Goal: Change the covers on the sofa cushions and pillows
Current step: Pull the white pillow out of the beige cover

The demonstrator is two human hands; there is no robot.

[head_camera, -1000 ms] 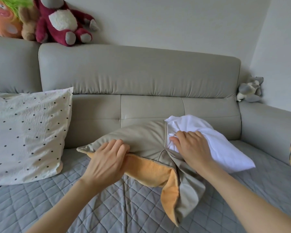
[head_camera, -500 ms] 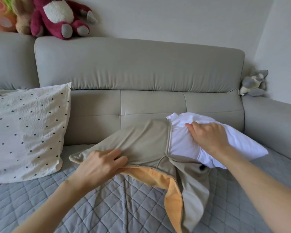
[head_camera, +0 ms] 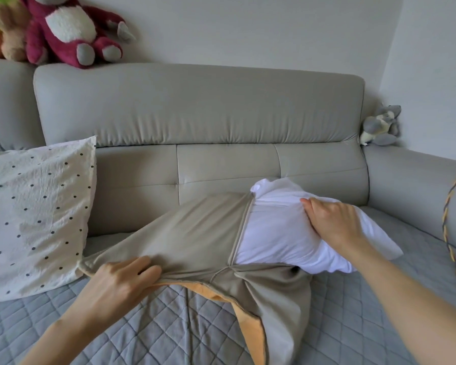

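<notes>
A beige pillow cover (head_camera: 195, 233) with an orange underside lies across the quilted sofa seat, its zip edge open toward the right. A white pillow insert (head_camera: 279, 233) sticks out of that opening to the right, more than half exposed. My left hand (head_camera: 119, 285) grips the cover's left end, bunching the fabric. My right hand (head_camera: 332, 222) grips the top of the white insert, fingers dug into it. A loose flap of the cover hangs toward me below the opening.
A white pillow with black dots (head_camera: 34, 212) leans against the backrest at the left. Plush toys (head_camera: 66, 30) sit on top of the grey sofa back (head_camera: 195, 106); a small grey plush (head_camera: 382, 126) sits at the right corner. A braided cord (head_camera: 450, 219) hangs at the right edge.
The white insert has come further out of the cover toward the right with my right hand. My left hand has slid left along the cover, stretching it flat.
</notes>
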